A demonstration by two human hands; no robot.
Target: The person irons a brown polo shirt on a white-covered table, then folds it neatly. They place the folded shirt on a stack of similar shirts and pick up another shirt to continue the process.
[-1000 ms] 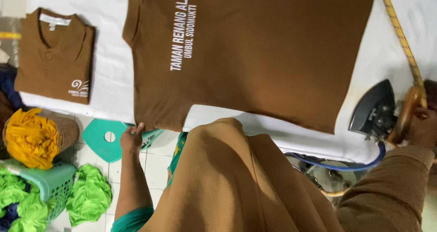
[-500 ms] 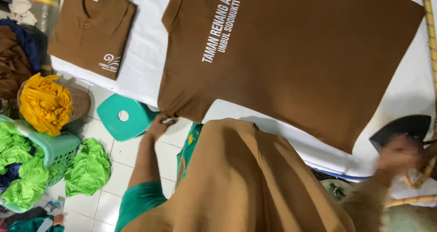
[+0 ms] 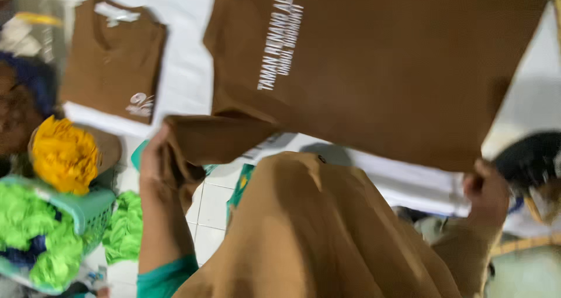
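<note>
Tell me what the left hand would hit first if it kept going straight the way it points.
Probably nothing new: the left hand already grips the near sleeve of the large brown printed t-shirt. Straight beyond lies the white ironing surface, then perhaps the folded brown t-shirt; depth is unclear.

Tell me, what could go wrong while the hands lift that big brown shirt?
The iron sits right beside the right hand, so the hand or the brown shirt might brush it. The sleeve bunched in the left hand could crease. The lifted hem might drag toward the folded shirt.
</note>
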